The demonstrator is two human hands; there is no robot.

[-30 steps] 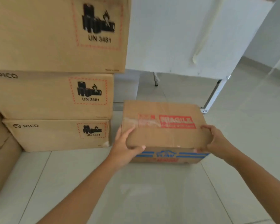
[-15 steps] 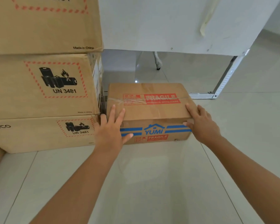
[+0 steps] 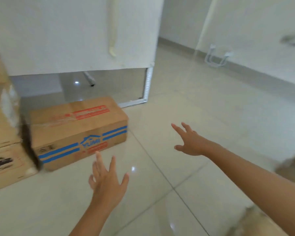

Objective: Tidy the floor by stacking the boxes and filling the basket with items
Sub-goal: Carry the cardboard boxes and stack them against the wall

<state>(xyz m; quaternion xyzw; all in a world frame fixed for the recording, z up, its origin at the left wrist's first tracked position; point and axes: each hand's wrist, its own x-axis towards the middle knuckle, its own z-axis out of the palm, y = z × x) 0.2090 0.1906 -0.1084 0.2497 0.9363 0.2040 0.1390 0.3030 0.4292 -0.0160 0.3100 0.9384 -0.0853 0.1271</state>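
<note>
At the far left a stack of cardboard boxes [image 3: 2, 137] stands on the tiled floor [image 3: 203, 106], and just beside it, seemingly touching at its left end, a smaller box [image 3: 78, 132] with blue stripes and red labels sits flat on the floor in front of a white panel [image 3: 71, 34]. The left hand [image 3: 107, 183] hovers near that box's front with fingers spread, its grip apart and empty. Further right, the right hand [image 3: 191, 142] hangs well clear of the box, fingers likewise splayed and holding nothing.

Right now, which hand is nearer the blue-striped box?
Left. The left hand hovers open just in front of the box; the right hand is open too, farther off to the box's right.
</note>
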